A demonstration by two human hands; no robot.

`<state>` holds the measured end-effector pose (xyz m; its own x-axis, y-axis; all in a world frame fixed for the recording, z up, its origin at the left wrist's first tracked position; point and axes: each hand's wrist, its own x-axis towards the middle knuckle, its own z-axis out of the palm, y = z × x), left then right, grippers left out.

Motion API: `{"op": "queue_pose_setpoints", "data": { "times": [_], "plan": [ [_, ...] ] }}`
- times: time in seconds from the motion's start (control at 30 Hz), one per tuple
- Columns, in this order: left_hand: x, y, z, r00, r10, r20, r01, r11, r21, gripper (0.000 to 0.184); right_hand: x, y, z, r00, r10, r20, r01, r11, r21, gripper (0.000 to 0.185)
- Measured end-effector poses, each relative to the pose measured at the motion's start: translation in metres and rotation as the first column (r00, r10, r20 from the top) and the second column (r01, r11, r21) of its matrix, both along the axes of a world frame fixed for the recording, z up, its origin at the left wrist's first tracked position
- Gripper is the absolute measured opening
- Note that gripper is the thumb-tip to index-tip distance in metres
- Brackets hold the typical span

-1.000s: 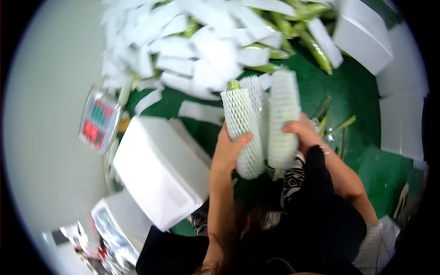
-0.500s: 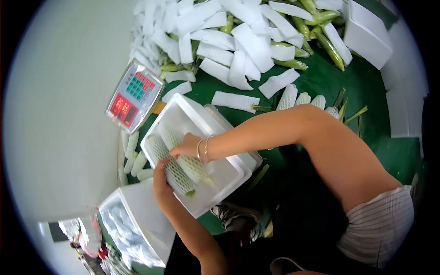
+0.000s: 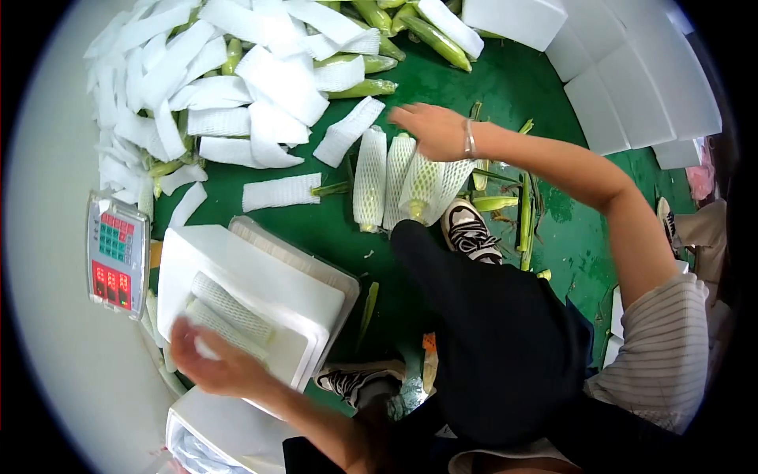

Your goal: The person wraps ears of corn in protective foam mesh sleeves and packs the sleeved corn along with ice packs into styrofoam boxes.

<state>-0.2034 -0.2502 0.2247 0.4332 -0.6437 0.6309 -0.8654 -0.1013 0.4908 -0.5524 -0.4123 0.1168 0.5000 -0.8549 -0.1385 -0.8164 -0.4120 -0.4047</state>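
Several peeled ears of corn in white foam net sleeves [image 3: 369,182] lie side by side on the green floor. My right hand [image 3: 434,133] is over the upper end of one netted ear of corn [image 3: 421,188], with its fingers stretched to the left; whether it touches the ear is unclear. Two more netted ears [image 3: 233,304] lie in the white foam box [image 3: 197,253]. Beside the box's lower left side, my left hand [image 3: 209,359] is blurred, with thumb and fingers apart and nothing visible in them.
A scale display [image 3: 117,253] stands left of the box. Loose foam net sleeves [image 3: 276,87] and green corn ears in husks [image 3: 434,39] are heaped above. White foam boxes [image 3: 624,79] stack at right. Husk scraps [image 3: 525,213] and my shoe [image 3: 471,233] are near the netted ears.
My right hand has left the ears in the box and moved over to the netted ears on the floor. My left hand has let go of its ear. The view has shifted right.
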Motion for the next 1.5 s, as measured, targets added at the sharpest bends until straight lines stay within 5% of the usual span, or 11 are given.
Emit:
{"op": "queue_pose_setpoints", "data": {
  "times": [0.13,0.33,0.4,0.57,0.77,0.83,0.93,1.0,1.23,1.33,1.5],
  "plan": [
    [-0.126,-0.039,-0.057,0.757,-0.444,-0.48,0.57,0.807,0.152,0.018,-0.064,0.014,-0.07,0.895,0.418,-0.156,-0.422,0.907,0.011,0.063],
    [-0.153,-0.05,-0.203,0.547,-0.102,-0.831,0.617,0.72,0.318,0.018,-0.043,0.006,-0.108,0.867,0.497,-0.027,-0.496,0.857,-0.14,0.066],
    [-0.172,-0.027,-0.193,0.203,0.232,-0.951,0.513,0.802,0.306,0.02,-0.038,0.013,-0.082,0.831,0.554,0.054,-0.551,0.832,-0.063,0.063],
    [-0.172,0.015,-0.194,0.552,0.054,-0.832,0.296,0.92,0.256,0.019,-0.012,0.045,-0.074,0.777,0.629,-0.019,-0.629,0.777,-0.015,0.048],
    [-0.137,-0.104,-0.218,0.768,-0.305,-0.563,0.585,0.694,0.421,0.037,-0.057,0.038,-0.062,0.949,0.189,0.252,-0.25,0.939,0.237,0.056],
    [-0.156,-0.127,-0.237,0.876,-0.338,-0.343,0.477,0.516,0.711,0.056,-0.073,0.035,-0.066,0.629,-0.622,0.467,0.089,0.654,0.752,0.05],
    [-0.171,-0.157,-0.249,0.924,-0.309,-0.225,0.334,0.362,0.871,0.067,-0.057,0.044,-0.072,0.223,-0.948,0.229,-0.007,0.233,0.972,0.045],
    [-0.162,-0.164,-0.248,0.932,-0.245,-0.268,0.323,0.225,0.919,0.07,-0.035,0.054,-0.08,0.039,-0.999,-0.002,-0.147,-0.008,0.989,0.044],
    [-0.15,-0.166,-0.221,0.537,0.206,-0.818,0.838,-0.02,0.545,0.049,0.01,0.069,-0.118,-0.029,-0.98,0.198,-0.151,0.2,0.968,0.046],
    [-0.147,-0.15,-0.232,0.076,0.498,-0.864,0.922,0.294,0.251,0.044,0.011,0.07,-0.103,-0.008,-0.968,0.249,-0.153,0.247,0.957,0.049],
    [-0.124,-0.083,-0.127,0.133,-0.084,-0.988,0.749,0.662,0.045,0.045,0.02,0.067,-0.019,0.129,-0.826,0.548,-0.132,0.534,0.835,0.065]
  ]
}}
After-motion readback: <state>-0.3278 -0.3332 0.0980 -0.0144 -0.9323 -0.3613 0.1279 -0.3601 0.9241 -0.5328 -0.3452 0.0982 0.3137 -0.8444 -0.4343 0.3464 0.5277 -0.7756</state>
